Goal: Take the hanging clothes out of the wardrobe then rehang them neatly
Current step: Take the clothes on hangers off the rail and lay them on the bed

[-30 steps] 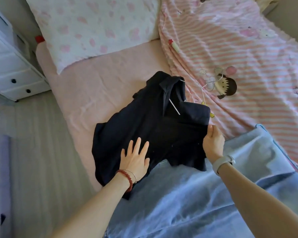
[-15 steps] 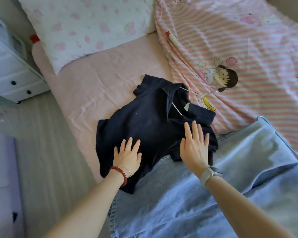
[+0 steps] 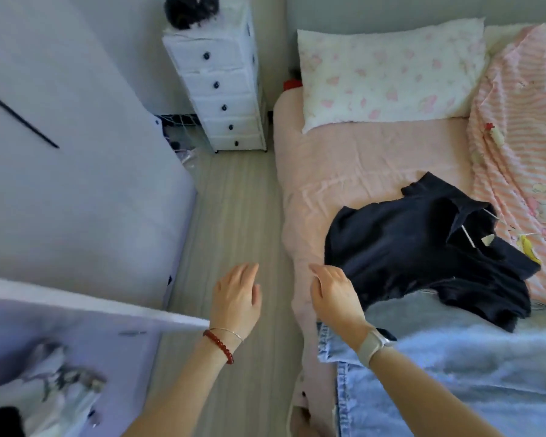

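Nearest the camera, a light blue denim garment (image 3: 454, 383) is spread over the near end of the bed (image 3: 360, 171), its hem lying along the bed's left edge. Above that hem, at the same edge, the right hand (image 3: 334, 294) is held with its fingers loosely curled and nothing gripped in them; a pale watch (image 3: 374, 343) is worn on its wrist. Whether the fingertips touch the sheet cannot be told. The left hand (image 3: 235, 298) is held over the striped floor (image 3: 234, 216) just beside the bed, its fingers relaxed, close together and empty; a red bead bracelet (image 3: 219, 346) and a thin bangle are worn on that wrist. At the near left, part of a white wardrobe (image 3: 76, 216) is seen, blurred.

Just beyond the right hand, a dark navy shirt (image 3: 423, 253) is laid flat on the pink sheet, its lower edge overlapping the denim. A white hanger (image 3: 468, 239) is seen inside its collar. To the right, a pink striped blanket (image 3: 524, 137) is draped along the bed's right side. At the far end of the bed a heart-patterned pillow (image 3: 388, 77) is placed. A white chest of drawers (image 3: 221, 89) is stood against the far wall, beside the bed's far left corner.
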Tool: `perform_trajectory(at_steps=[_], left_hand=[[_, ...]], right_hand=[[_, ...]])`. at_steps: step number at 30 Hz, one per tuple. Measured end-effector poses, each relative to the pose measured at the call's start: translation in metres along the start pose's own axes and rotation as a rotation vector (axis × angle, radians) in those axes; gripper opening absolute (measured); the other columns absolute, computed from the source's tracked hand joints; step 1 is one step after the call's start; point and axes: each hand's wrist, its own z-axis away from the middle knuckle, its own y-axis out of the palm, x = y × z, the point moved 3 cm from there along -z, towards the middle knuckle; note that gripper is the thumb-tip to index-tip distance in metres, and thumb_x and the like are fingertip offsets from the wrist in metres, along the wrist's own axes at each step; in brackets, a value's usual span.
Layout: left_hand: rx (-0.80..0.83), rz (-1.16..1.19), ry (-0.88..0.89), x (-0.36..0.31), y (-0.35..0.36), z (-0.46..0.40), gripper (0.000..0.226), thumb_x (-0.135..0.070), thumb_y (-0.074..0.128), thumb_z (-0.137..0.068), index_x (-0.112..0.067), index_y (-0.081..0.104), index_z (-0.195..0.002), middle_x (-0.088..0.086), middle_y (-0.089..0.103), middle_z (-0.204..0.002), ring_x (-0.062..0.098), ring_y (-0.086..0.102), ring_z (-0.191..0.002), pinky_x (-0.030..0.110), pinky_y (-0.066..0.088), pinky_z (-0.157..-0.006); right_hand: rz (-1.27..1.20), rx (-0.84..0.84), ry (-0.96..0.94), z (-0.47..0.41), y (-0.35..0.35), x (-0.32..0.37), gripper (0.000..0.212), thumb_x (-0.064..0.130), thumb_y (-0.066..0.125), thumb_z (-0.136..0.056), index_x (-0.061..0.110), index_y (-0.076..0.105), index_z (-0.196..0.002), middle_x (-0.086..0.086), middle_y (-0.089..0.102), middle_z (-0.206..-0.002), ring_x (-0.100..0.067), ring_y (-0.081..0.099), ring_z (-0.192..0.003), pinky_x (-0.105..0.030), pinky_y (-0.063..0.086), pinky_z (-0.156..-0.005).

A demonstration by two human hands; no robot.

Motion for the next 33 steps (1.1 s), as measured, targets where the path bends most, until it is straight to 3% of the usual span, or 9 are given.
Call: perform_trajectory(at_steps=[2,7,11,15,19,24,27,31,33], left_hand=[[-0.063,-0.005,-0.067,0.04,-0.031,0.041,0.041,-0.023,0.037,-0.078,-0.006,0.065,-0.102,0.007,0.068,-0.096,0.025,0.066,-0.081,0.033,0.053,-0.067],[-0.29,-0.052,-0.231,0.135,-0.114,0.161,0.036,-0.017,0.038,-0.078,-0.007,0.067,-0.097,0.006,0.069,-0.086,0.025,0.066,-0.074,0.032,0.048,-0.067],[-0.457,-0.169,-0.316,0.197,-0.195,0.26,0.035,-0.017,0.04,-0.08,-0.009,0.069,-0.097,0.003,0.07,-0.088,0.023,0.065,-0.078,0.028,0.038,-0.073],[-0.568,-0.253,-0.516,0.269,-0.265,0.356,0.038,-0.019,0.038,-0.082,-0.004,0.067,-0.101,0.01,0.069,-0.093,0.027,0.066,-0.083,0.034,0.053,-0.073],[-0.713,-0.355,-0.664,0.318,-0.329,0.426,0.041,-0.021,0.036,-0.083,-0.004,0.066,-0.107,0.013,0.067,-0.1,0.03,0.066,-0.091,0.043,0.054,-0.077],[-0.835,-0.553,-0.776,0.362,-0.401,0.462,0.041,-0.023,0.036,-0.082,-0.009,0.066,-0.108,0.013,0.064,-0.108,0.028,0.058,-0.102,0.048,0.048,-0.082],[-0.812,-0.609,-0.794,0.382,-0.434,0.46,0.044,-0.028,0.036,-0.083,-0.011,0.064,-0.112,0.012,0.062,-0.116,0.028,0.055,-0.111,0.049,0.046,-0.086],[-0.769,-0.521,-0.822,0.409,-0.456,0.438,0.05,-0.04,0.033,-0.087,-0.016,0.057,-0.124,0.007,0.054,-0.131,0.03,0.048,-0.123,0.053,0.038,-0.096],[-0.766,-0.511,-0.847,0.422,-0.454,0.429,0.053,-0.044,0.034,-0.087,-0.015,0.054,-0.126,0.006,0.052,-0.134,0.029,0.044,-0.128,0.056,0.033,-0.099]], right_hand=[[0.025,0.1,-0.09,0.016,0.025,0.052,0.045,0.026,0.028,-0.088,0.008,0.056,-0.118,-0.015,0.062,-0.108,-0.035,0.054,-0.105,-0.039,0.041,-0.088],[0.065,0.341,-0.421,0.077,0.107,0.188,0.04,0.026,0.032,-0.094,0.016,0.05,-0.128,-0.006,0.057,-0.126,-0.026,0.05,-0.119,-0.033,0.039,-0.097],[0.029,0.43,-0.67,0.143,0.167,0.307,0.059,0.037,0.02,-0.084,0.012,0.057,-0.122,-0.009,0.062,-0.119,-0.029,0.054,-0.114,-0.036,0.041,-0.097],[0.011,0.508,-0.858,0.201,0.215,0.408,0.071,0.046,0.012,-0.078,0.012,0.056,-0.123,-0.008,0.062,-0.12,-0.026,0.055,-0.113,-0.033,0.04,-0.096],[0.009,0.535,-1.029,0.237,0.242,0.503,0.035,0.017,0.034,-0.094,0.006,0.057,-0.118,-0.013,0.062,-0.118,-0.029,0.056,-0.11,-0.033,0.039,-0.094],[-0.15,0.539,-1.142,0.26,0.26,0.613,0.033,0.01,0.036,-0.096,0.003,0.053,-0.124,-0.016,0.063,-0.11,-0.028,0.06,-0.092,-0.026,0.044,-0.085],[-0.303,0.573,-1.115,0.265,0.269,0.677,0.036,0.018,0.034,-0.096,0.003,0.052,-0.123,-0.015,0.063,-0.113,-0.016,0.055,-0.074,-0.019,0.038,-0.076],[-0.459,0.785,-0.95,0.26,0.287,0.75,0.032,0.016,0.037,-0.098,0.004,0.053,-0.123,-0.01,0.058,-0.118,-0.021,0.054,-0.106,-0.026,0.039,-0.096],[-0.439,0.917,-0.938,0.259,0.295,0.769,0.029,0.018,0.038,-0.098,0.005,0.058,-0.114,-0.008,0.06,-0.11,-0.018,0.054,-0.103,-0.025,0.041,-0.094]])
